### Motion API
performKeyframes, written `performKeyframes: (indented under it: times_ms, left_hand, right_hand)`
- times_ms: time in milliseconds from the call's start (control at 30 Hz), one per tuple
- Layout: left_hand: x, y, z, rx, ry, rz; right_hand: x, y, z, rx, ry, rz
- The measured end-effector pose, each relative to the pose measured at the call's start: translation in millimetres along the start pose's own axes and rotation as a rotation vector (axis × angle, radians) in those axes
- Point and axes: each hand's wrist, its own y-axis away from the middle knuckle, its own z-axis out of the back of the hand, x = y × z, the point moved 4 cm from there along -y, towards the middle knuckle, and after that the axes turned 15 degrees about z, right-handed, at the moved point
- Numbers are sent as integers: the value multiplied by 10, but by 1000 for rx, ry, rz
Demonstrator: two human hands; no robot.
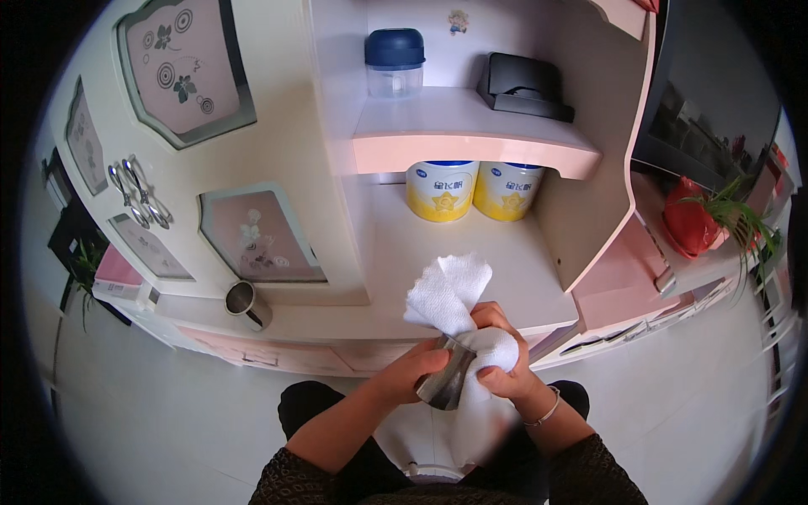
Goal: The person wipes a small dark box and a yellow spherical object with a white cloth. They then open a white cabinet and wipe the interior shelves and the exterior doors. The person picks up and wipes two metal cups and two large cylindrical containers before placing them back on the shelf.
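My left hand (pixel 413 372) grips a stainless steel cup (pixel 447 377), which is tilted in front of my lap. A bunched white cloth (pixel 499 350) is held in my right hand (pixel 505 372), pressed against the cup's side and rim. One end of the cloth sticks up above the cup, while another hangs down between my knees. The cup's inside is hidden by the cloth. To the left, a second metal cup (pixel 249 306) stands on the cabinet's white ledge (pixel 303 322).
Two yellow-and-white cans (pixel 445 192) stand beneath a pink-edged shelf (pixel 473 148). On that shelf are a blue-lidded clear container (pixel 394 66) and a black stand-like object (pixel 527 85). Cabinet doors (pixel 278 145) rise at left. A potted plant (pixel 694 214) and dark screen (pixel 707 95) are at right.
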Motion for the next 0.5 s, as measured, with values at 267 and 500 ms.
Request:
performKeyframes:
  times_ms: [267,500]
  left_hand:
    - [-124,-99,-44,-366,-496,-144]
    - [86,-88,-75,-39,172,61]
  right_hand:
    - [-97,37,110,-55,241,-41]
    - [-151,169,-10,-259,-167,-345]
